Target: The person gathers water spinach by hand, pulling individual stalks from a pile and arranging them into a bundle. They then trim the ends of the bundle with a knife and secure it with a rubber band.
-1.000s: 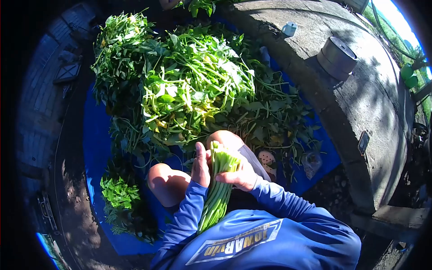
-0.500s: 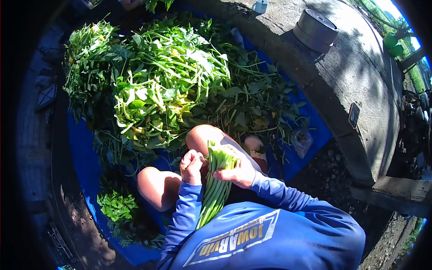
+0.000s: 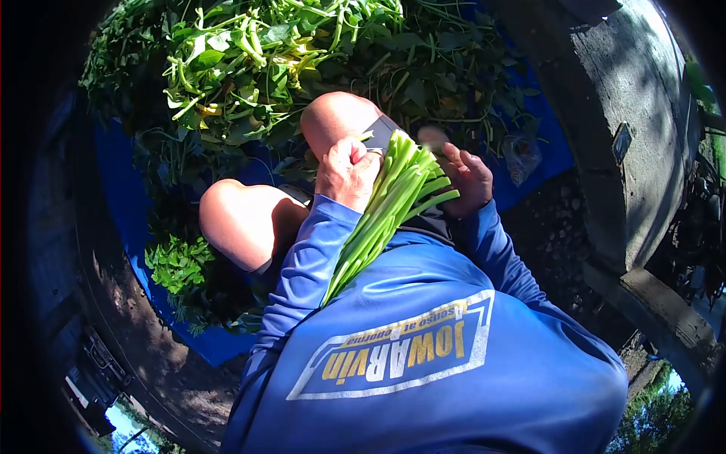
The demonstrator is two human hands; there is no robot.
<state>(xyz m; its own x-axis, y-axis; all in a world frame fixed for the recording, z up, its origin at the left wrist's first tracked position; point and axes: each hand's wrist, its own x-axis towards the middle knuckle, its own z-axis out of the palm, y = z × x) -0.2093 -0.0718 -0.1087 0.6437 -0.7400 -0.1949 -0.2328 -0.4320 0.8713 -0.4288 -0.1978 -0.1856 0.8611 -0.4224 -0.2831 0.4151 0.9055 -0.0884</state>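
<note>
A bundle of long green leafy-vegetable stems [image 3: 393,193] leans across my lap, its cut ends fanned out at the top and its lower end against my blue shirt. My left hand [image 3: 348,174] is closed at the bundle's left side, its fingertips hidden. A short pale green piece pokes out above the knuckles, beside a thin light strip; I cannot make out what the strip is. To the right of the stem ends, my right hand [image 3: 469,180] is open, fingers apart and slightly bent, holding nothing I can see.
Beyond my bare knees, a big heap of leafy green stems [image 3: 249,64] covers the blue tarp [image 3: 113,170]. A smaller bunch of leaves [image 3: 178,265] lies at left. A clear plastic bag [image 3: 522,159] sits at right, near a concrete ledge [image 3: 597,91] bearing a phone-like dark object [image 3: 622,144].
My right hand has let go of the bundle and moved off to its right, opening. The stem ends have spread out. The view has tilted down towards my lap.
</note>
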